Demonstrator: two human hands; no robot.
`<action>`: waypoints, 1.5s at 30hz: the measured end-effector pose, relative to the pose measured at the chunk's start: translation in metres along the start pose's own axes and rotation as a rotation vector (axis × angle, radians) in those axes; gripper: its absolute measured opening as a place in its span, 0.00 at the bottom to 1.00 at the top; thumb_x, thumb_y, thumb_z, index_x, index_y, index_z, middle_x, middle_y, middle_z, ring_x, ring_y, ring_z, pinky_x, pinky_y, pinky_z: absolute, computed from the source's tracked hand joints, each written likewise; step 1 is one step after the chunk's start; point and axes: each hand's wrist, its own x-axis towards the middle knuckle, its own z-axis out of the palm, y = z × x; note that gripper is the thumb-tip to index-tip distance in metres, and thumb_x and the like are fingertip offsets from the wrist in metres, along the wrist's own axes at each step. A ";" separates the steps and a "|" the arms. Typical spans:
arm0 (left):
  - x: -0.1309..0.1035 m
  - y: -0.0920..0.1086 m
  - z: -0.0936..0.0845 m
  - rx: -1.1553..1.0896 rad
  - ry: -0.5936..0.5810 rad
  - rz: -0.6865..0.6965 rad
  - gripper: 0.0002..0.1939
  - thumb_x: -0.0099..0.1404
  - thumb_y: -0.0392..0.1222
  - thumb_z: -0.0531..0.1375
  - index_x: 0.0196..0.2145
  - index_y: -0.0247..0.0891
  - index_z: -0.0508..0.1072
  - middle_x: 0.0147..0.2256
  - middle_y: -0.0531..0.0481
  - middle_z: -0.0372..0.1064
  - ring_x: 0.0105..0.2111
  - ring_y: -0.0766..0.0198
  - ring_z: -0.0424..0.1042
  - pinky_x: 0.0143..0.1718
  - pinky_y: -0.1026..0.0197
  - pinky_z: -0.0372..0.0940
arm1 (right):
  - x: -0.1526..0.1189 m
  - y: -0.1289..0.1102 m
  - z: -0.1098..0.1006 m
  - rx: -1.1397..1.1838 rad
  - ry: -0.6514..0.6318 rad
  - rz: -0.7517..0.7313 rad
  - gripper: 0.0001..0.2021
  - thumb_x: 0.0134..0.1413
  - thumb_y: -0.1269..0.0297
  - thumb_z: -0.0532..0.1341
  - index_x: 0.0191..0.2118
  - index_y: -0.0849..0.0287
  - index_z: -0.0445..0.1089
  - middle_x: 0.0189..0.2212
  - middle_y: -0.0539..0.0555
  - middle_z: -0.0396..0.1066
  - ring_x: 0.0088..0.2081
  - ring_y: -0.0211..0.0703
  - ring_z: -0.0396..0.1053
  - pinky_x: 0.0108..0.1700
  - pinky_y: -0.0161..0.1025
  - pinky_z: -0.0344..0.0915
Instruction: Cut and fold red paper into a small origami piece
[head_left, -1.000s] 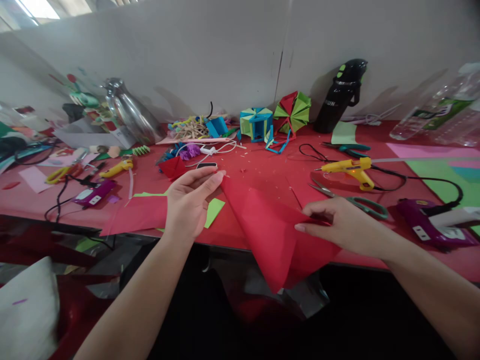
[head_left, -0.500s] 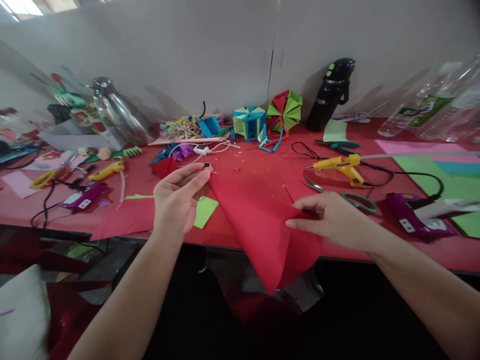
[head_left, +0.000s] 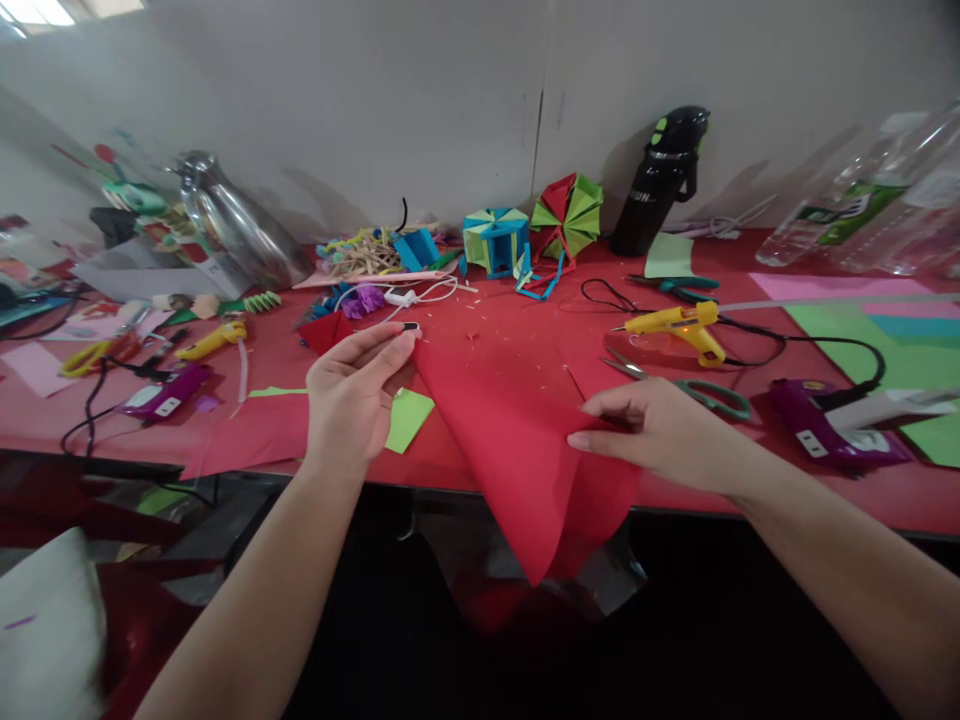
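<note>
A large red paper sheet (head_left: 510,450) is bent over between my hands, its lower corner hanging past the table's front edge. My left hand (head_left: 360,385) pinches the sheet's upper left corner between thumb and fingers, beside a small black-and-white thing at the fingertips. On the other side, my right hand (head_left: 645,435) grips the sheet's right edge, thumb in front. Green paper (head_left: 409,418) and flat red paper (head_left: 255,435) lie by my left hand. Scissors (head_left: 712,398) rest just behind my right hand.
Yellow glue gun (head_left: 679,325) with a looping cord, purple power strips (head_left: 832,430) at both sides. Paper lanterns (head_left: 495,240), a black bottle (head_left: 656,185), a steel jug (head_left: 240,225) and plastic bottles (head_left: 832,220) line the wall. The red table (head_left: 480,320) carries small scraps.
The view has shifted slightly. Both hands keep their hold on the red sheet, which hangs in nearly the same shape.
</note>
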 end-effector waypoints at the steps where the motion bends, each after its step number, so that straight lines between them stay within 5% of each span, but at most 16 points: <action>1: 0.000 0.000 0.000 -0.003 -0.001 0.000 0.12 0.50 0.37 0.73 0.35 0.37 0.81 0.35 0.47 0.80 0.35 0.62 0.80 0.36 0.63 0.76 | 0.000 0.000 0.001 0.004 0.004 0.000 0.19 0.53 0.45 0.64 0.27 0.56 0.67 0.23 0.46 0.58 0.26 0.37 0.55 0.26 0.35 0.53; 9: 0.003 -0.002 -0.001 -0.012 -0.048 -0.080 0.15 0.55 0.43 0.71 0.40 0.38 0.79 0.40 0.47 0.79 0.38 0.62 0.79 0.39 0.63 0.73 | 0.001 -0.002 0.003 0.095 0.039 -0.011 0.16 0.52 0.51 0.67 0.25 0.57 0.69 0.21 0.45 0.58 0.25 0.34 0.55 0.25 0.34 0.51; 12: -0.004 -0.004 0.005 -0.026 -0.244 -0.264 0.21 0.59 0.53 0.67 0.46 0.37 0.77 0.46 0.43 0.77 0.38 0.61 0.78 0.37 0.62 0.73 | 0.005 -0.005 0.007 0.196 0.066 0.008 0.18 0.51 0.51 0.67 0.22 0.58 0.67 0.20 0.45 0.57 0.24 0.34 0.54 0.24 0.35 0.49; 17: -0.021 -0.012 0.016 0.150 -0.573 -0.468 0.24 0.54 0.44 0.72 0.48 0.35 0.76 0.47 0.39 0.77 0.41 0.53 0.78 0.43 0.54 0.73 | 0.010 -0.008 0.017 0.508 0.171 0.149 0.17 0.44 0.50 0.71 0.24 0.58 0.70 0.21 0.47 0.66 0.23 0.36 0.62 0.26 0.35 0.56; 20: -0.021 -0.017 0.016 0.233 -0.552 -0.409 0.19 0.56 0.46 0.71 0.43 0.35 0.78 0.43 0.40 0.78 0.41 0.51 0.78 0.45 0.51 0.72 | 0.013 -0.007 0.021 0.654 0.254 0.169 0.16 0.39 0.53 0.75 0.23 0.58 0.71 0.23 0.48 0.70 0.26 0.37 0.66 0.30 0.35 0.62; 26: -0.011 -0.023 0.015 0.424 -0.379 -0.164 0.16 0.58 0.54 0.68 0.34 0.37 0.77 0.32 0.48 0.78 0.32 0.59 0.76 0.32 0.61 0.68 | 0.021 -0.003 0.026 0.876 0.320 0.206 0.17 0.33 0.56 0.77 0.26 0.58 0.73 0.30 0.52 0.76 0.33 0.45 0.74 0.39 0.42 0.69; 32: -0.010 -0.019 0.016 0.571 -0.548 -0.115 0.18 0.60 0.56 0.64 0.30 0.37 0.76 0.28 0.49 0.75 0.30 0.60 0.73 0.28 0.61 0.65 | 0.027 0.000 0.022 0.914 0.468 0.176 0.15 0.32 0.60 0.78 0.26 0.57 0.73 0.29 0.49 0.76 0.32 0.39 0.73 0.38 0.38 0.69; 38: 0.003 -0.019 0.007 0.771 -0.482 0.031 0.22 0.61 0.58 0.62 0.22 0.36 0.71 0.19 0.53 0.64 0.21 0.66 0.62 0.22 0.63 0.53 | 0.031 -0.002 0.017 0.836 0.478 0.179 0.15 0.35 0.56 0.76 0.28 0.56 0.75 0.29 0.51 0.77 0.31 0.42 0.73 0.36 0.41 0.70; 45: 0.011 -0.014 0.003 0.777 -0.652 0.072 0.17 0.68 0.53 0.56 0.30 0.37 0.71 0.26 0.53 0.64 0.26 0.67 0.61 0.27 0.64 0.54 | 0.034 0.001 0.011 0.797 0.527 0.178 0.17 0.35 0.54 0.76 0.31 0.55 0.75 0.34 0.54 0.78 0.37 0.49 0.76 0.39 0.45 0.73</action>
